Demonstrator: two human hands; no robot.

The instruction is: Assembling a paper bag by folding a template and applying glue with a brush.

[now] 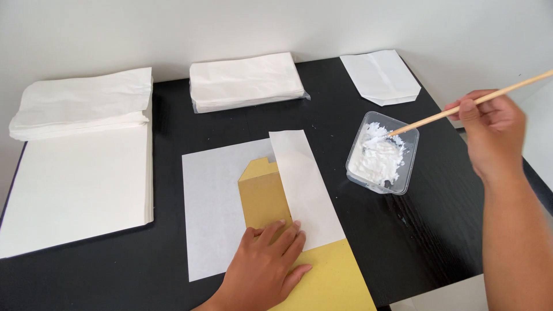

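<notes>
My left hand (266, 266) presses flat on a yellow-brown card template (262, 193) and the folded edge of a white paper sheet (213, 201) in the middle of the black table (173, 126). One flap of the sheet (304, 184) is folded over the template. My right hand (492, 132) holds a thin wooden stick (455, 109), whose tip dips into white paste in a clear plastic tub (383, 152) at the right.
A large stack of white paper sheets (75, 184) lies at the left, with a pile of folded white bags (80, 103) on its far end. Another pile of folded bags (247, 80) sits at the back centre. A single finished bag (381, 76) lies at the back right.
</notes>
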